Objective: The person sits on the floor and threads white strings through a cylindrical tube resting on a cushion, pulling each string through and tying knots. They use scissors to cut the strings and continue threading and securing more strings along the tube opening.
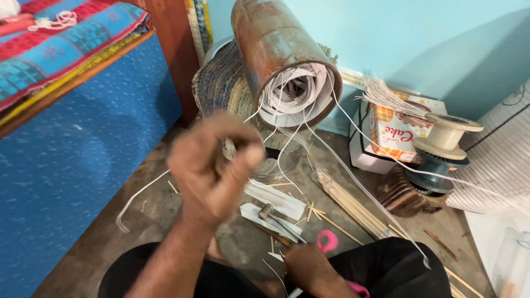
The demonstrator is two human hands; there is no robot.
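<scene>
Looking down from the head camera, the left hand is raised and blurred, its fingers curled shut and pinching a thin white plastic strip that runs up into the rusty brown metal cylinder, where more white strips are coiled inside. The right hand sits low over the lap, closed around pink-handled scissors whose loop shows just above the knuckles. On the bare grey concrete floor between the hands lie a small hammer with a metal head on white paper scraps and, just beside them, a bundle of thin bamboo sticks. To the right, against the turquoise wall, stands a white cardboard box with an orange checked pattern and a red label; an empty cream plastic spool stands in front of it. A blue speckled chest fills the left.
</scene>
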